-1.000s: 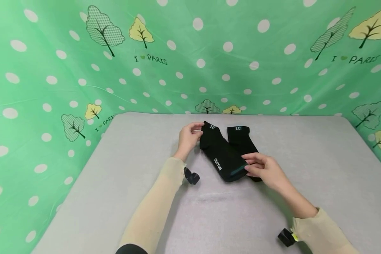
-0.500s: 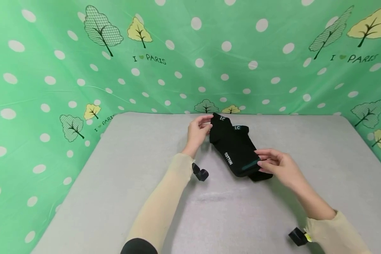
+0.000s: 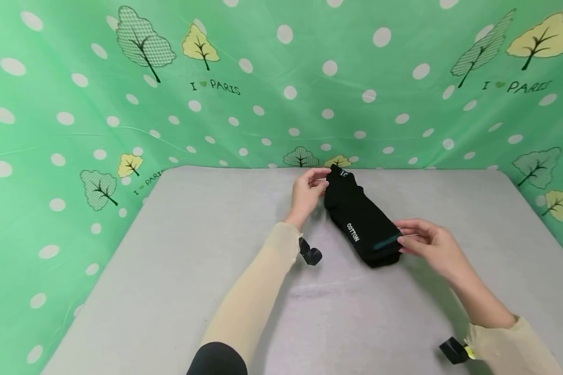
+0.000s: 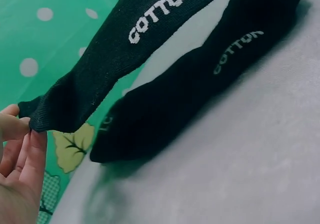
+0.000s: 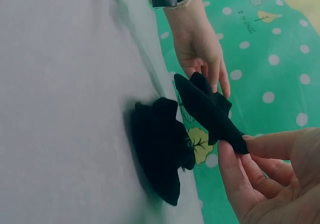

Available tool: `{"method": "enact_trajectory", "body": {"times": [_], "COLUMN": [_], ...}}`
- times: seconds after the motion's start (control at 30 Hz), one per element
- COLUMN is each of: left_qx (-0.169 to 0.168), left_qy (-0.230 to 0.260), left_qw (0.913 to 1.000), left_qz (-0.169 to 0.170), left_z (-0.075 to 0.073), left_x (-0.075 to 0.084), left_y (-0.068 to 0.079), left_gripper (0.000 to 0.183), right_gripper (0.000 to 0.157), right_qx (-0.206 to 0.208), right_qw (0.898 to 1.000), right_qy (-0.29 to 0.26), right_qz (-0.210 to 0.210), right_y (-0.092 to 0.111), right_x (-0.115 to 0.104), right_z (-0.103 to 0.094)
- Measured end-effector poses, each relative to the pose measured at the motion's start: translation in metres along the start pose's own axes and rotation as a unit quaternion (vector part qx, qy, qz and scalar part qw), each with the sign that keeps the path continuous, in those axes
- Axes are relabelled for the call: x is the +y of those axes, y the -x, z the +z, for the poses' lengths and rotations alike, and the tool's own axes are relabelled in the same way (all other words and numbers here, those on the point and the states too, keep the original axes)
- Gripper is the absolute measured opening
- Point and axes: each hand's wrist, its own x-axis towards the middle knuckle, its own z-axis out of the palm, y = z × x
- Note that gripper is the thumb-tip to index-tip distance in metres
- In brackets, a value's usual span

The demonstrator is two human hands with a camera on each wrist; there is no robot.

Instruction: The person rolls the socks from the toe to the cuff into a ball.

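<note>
Between both hands a black sock point(image 3: 356, 213) with white COTTON lettering is stretched out, raised over the table. My left hand point(image 3: 307, 192) pinches its cuff end, beside the LC mark. At the toe, near a dark teal stripe, my right hand point(image 3: 431, 245) pinches the other end. A second black sock point(image 4: 200, 83) lies on the table below, also lettered COTTON. In the head view the held sock covers most of it. The right wrist view shows the gap between the held sock point(image 5: 207, 103) and the lying sock point(image 5: 157, 149).
The grey table point(image 3: 206, 234) reaches back to a green curtain point(image 3: 244, 114) with white dots and printed trees. A black wrist device point(image 3: 311, 253) sits by the left sleeve and another black device point(image 3: 454, 350) by the right sleeve.
Both hands have carried the held sock to the right, from beside the lying sock to over it. The lying sock's LC cuff, seen earlier, is now covered in the head view.
</note>
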Motion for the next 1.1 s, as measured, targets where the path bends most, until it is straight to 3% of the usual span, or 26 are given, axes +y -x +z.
{"method": "enact_trajectory", "body": {"times": [0.23,0.43,0.57,0.7,0.83,1.1], "left_qx": [-0.01,-0.068,-0.094,-0.113,-0.132,-0.169], "left_qy": [-0.039,-0.073,-0.101,-0.171,-0.239,-0.268], "left_qw": [0.9991,0.9917,0.9858,0.9755,0.9609,0.9484], "left_qz": [-0.016,-0.081,-0.095,-0.081,-0.044,0.007], "left_z": [0.013,0.016,0.015,0.012,0.007,-0.005], "left_x": [-0.011,-0.019,-0.022,-0.019,-0.013,0.004], "left_y": [0.0,0.003,0.004,0.007,0.011,0.027], "left_gripper": [0.025,0.031,0.033,0.035,0.038,0.035], "right_gripper": [0.033,0.042,0.043,0.043,0.041,0.037], "right_qx": [0.003,-0.011,-0.027,-0.041,-0.043,-0.04], "right_qw": [1.0,0.999,0.997,0.995,0.993,0.987], "right_qy": [-0.002,0.015,0.018,0.04,0.067,0.126], "right_qz": [0.008,0.033,0.063,0.087,0.089,0.094], "right_y": [0.002,0.004,0.003,0.002,0.001,0.003], "right_x": [0.006,0.011,0.017,0.023,0.027,0.031], "right_z": [-0.004,-0.007,-0.009,-0.008,-0.007,-0.008]}}
